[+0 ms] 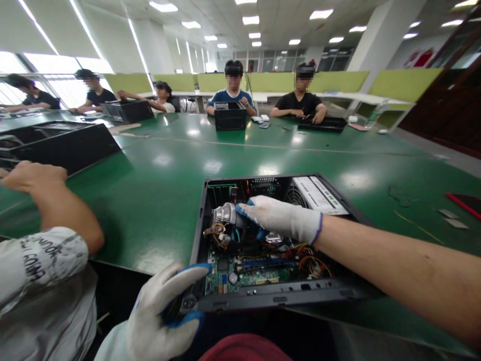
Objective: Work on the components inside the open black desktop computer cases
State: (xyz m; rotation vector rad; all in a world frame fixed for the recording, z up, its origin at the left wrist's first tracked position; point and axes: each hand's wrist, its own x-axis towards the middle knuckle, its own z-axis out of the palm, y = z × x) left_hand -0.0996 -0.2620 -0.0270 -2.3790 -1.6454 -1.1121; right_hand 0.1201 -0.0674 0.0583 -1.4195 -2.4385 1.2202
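Note:
An open desktop computer case lies on the green table in front of me, its motherboard showing. My right hand, in a white glove with blue fingertips, reaches inside and grips a CPU cooler. The cooler is tilted on its side above the board, its silvery finned heatsink facing left and its dark fan partly behind my fingers. Below it a metal CPU socket shows. My left hand, gloved alike, is at the near left corner of the case, thumb and fingers spread around it.
A power supply sits at the case's far right, with loose cables nearby. At left, a neighbour's bare arm rests by another black case. Several people work across the table. A red-edged object lies at right.

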